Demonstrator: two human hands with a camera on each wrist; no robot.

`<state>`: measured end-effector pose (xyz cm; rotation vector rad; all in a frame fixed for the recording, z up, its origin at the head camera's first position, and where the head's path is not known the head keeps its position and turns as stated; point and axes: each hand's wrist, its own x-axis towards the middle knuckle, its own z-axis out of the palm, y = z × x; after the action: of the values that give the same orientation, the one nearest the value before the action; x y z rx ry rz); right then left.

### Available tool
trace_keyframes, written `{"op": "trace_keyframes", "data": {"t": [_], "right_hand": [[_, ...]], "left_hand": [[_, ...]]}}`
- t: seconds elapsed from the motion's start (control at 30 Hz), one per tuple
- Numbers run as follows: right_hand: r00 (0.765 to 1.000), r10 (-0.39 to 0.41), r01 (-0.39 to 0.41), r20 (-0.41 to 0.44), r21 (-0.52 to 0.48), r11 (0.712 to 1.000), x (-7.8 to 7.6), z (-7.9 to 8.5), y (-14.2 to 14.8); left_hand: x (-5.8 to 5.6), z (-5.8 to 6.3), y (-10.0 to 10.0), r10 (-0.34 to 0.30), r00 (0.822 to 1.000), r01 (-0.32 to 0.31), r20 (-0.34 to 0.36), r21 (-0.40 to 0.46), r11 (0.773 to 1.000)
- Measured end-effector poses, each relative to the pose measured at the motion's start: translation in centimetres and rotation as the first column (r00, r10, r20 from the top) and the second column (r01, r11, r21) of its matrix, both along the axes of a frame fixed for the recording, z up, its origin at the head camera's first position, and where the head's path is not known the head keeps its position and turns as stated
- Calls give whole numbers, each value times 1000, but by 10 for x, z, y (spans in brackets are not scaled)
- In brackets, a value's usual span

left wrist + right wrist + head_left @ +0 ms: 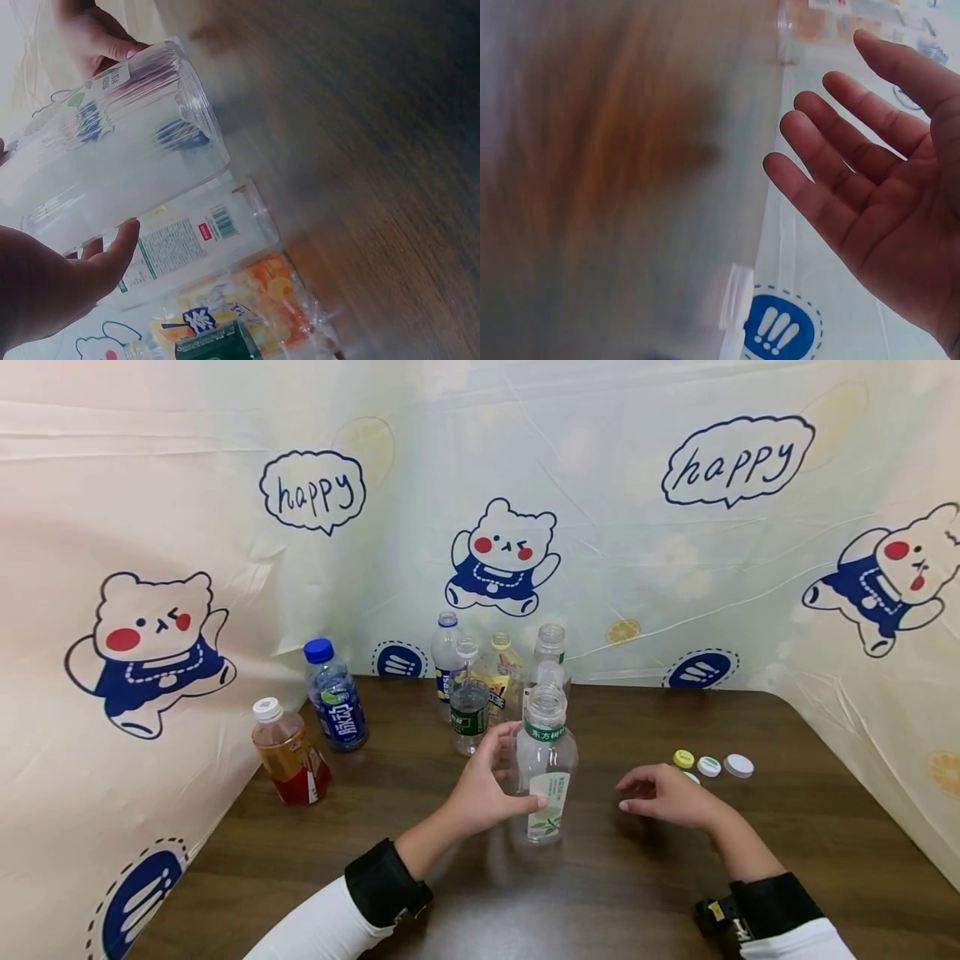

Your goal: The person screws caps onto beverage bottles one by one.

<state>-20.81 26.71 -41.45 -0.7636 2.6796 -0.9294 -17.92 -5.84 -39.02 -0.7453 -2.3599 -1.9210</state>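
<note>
My left hand (483, 789) grips a clear, uncapped plastic bottle (523, 760) standing upright, its thumb across the pale green-and-white label and its fingers round the far side. In the left wrist view, the fingers of my left hand (60, 281) lie along the see-through bottle (142, 150). Right of the bottle, my right hand (671, 795) hovers over the table with relaxed, slightly bent fingers and holds nothing. Its palm shows bare in the right wrist view. Beside it lie a yellow cap (683, 759), a green-and-white cap (708, 767) and a white cap (739, 766); another is partly hidden.
Several uncapped bottles, including a green-labelled one (469, 710) and a yellow-labelled one (506, 672), stand behind the held bottle. Left on the wooden table (630, 893) are a blue-capped bottle (337, 702) and a white-capped bottle (288, 756). A printed curtain (615, 552) hangs behind.
</note>
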Motion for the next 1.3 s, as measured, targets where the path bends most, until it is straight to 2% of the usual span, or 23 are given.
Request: {"op": "trace_keyframes", "data": {"t": [0.17, 0.27, 0.5, 0.73, 1.0, 1.3], "right_hand": [[1000, 9, -7, -23, 94, 996, -8, 4, 13], [997, 13, -3, -69, 149, 989, -14, 6, 21], [986, -50, 90, -160, 256, 962, -24, 14, 36], [974, -67, 134, -215, 312, 941, -30, 14, 47], [979, -87, 146, -184, 334, 931, -36, 6, 54], [984, -28, 89, -176, 347, 934, -42, 0, 57]], "left_hand": [[1, -1, 0, -3, 1000, 4, 5, -4, 1000], [2, -1, -1, 3, 1000, -3, 13, -14, 1000], [2, -1, -1, 9, 1000, -9, 5, -18, 1000], [1, -2, -1, 14, 1000, -13, 7, -21, 1000], [3, -2, -2, 12, 1000, -12, 17, -20, 1000], [4, -1, -3, 11, 1000, -11, 16, -24, 1000]]}}
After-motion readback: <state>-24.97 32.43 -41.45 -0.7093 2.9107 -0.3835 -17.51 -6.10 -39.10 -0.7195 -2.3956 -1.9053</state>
